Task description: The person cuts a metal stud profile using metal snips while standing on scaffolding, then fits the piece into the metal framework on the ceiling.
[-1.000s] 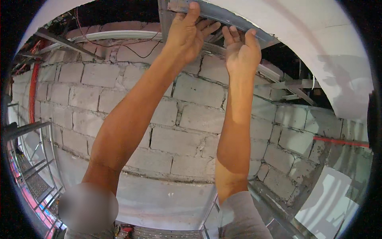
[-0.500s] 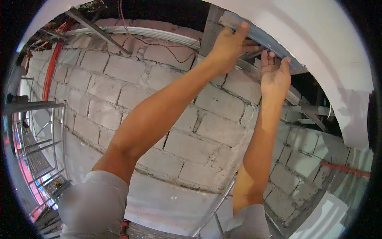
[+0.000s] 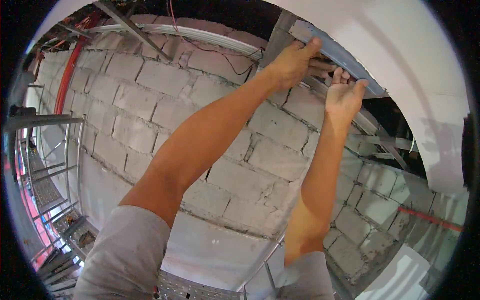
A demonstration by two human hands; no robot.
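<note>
Both my arms reach up to the edge of a white ceiling panel [image 3: 400, 55]. A blue-grey metal strip [image 3: 342, 54] lies along that edge, slanting down to the right. Near its left end my left hand [image 3: 292, 65] is closed on it, thumb on the face and fingers reaching underneath. Lower along the strip, my right hand [image 3: 344, 100] has its palm turned up. Its thumb presses the strip's lower right part, and its curled fingers sit at the underside close to my left fingertips. What lies behind the strip is partly hidden.
A rough block wall [image 3: 210, 120] fills the background. Orange-red pipes [image 3: 70, 75] run down at left, and a loose dark cable [image 3: 220, 54] hangs along the wall top. Scaffold frames [image 3: 65, 170] stand at left, with a perforated metal platform [image 3: 200, 287] below. Metal framing [image 3: 385, 142] shows at right.
The whole view has shifted slightly, so the strip and hands sit a little lower. My right fingers have curled in closer to my left fingertips. Both hands remain on the strip.
</note>
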